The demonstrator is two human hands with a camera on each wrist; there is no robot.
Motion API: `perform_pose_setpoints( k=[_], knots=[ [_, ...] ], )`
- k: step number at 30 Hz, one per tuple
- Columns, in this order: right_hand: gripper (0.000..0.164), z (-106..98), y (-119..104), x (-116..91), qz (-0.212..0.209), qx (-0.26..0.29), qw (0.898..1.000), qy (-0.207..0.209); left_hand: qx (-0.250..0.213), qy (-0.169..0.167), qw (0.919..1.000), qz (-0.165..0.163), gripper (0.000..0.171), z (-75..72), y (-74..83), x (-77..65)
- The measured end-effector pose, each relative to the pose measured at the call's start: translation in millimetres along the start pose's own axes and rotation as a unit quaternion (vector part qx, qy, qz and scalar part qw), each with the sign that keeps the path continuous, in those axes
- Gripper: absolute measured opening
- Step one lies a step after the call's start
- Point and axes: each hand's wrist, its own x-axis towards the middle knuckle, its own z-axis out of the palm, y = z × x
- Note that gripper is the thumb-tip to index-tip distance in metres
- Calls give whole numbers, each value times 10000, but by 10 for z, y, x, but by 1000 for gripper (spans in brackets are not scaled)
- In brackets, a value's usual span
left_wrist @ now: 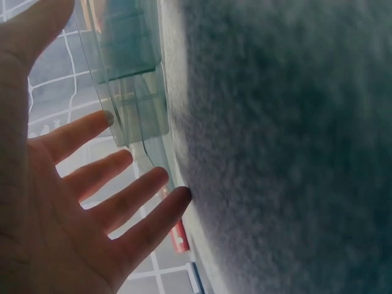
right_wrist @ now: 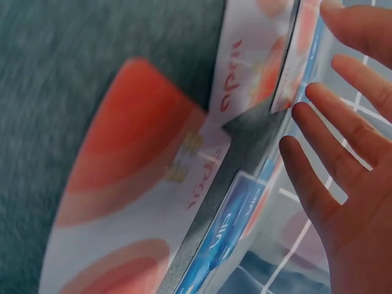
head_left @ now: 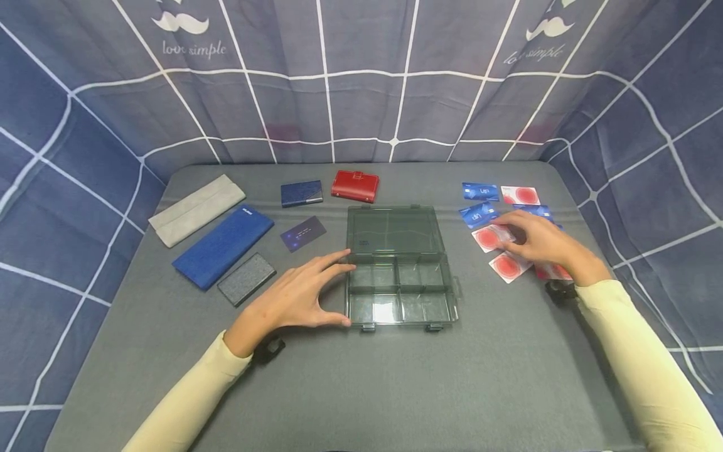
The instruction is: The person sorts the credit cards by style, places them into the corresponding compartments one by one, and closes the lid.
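A clear grey-green plastic compartment box (head_left: 398, 292) lies on the table with its lid (head_left: 395, 230) folded back. At its left side is my left hand (head_left: 299, 294), thumb and fingers spread, fingertips right at the box's edge; the left wrist view shows the straight fingers (left_wrist: 144, 223) beside the clear plastic. On the right, my right hand (head_left: 536, 240) hovers over several cards, its fingers extended with nothing between them. Around it lie red-and-white cards (head_left: 509, 267) and blue VIP cards (head_left: 478, 215). The hand partly covers some of them. A red-and-white card (right_wrist: 131, 165) appears large in the right wrist view.
Left of the box lie a beige wallet (head_left: 198, 210), a blue wallet (head_left: 223, 246), a grey felt case (head_left: 246, 279) and a dark purple card (head_left: 304, 233). Behind are a dark blue card holder (head_left: 302, 194) and a red wallet (head_left: 355, 186). Checked cloth (head_left: 361, 107) surrounds the table.
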Motion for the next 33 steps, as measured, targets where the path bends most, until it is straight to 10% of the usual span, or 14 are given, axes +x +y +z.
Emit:
perform_pose_setpoints(
  k=[33],
  knots=[
    [53,-90,231,-51,41,-21,9994,-335,-140,-233,9996,-22,102,-31,-62,26]
  ],
)
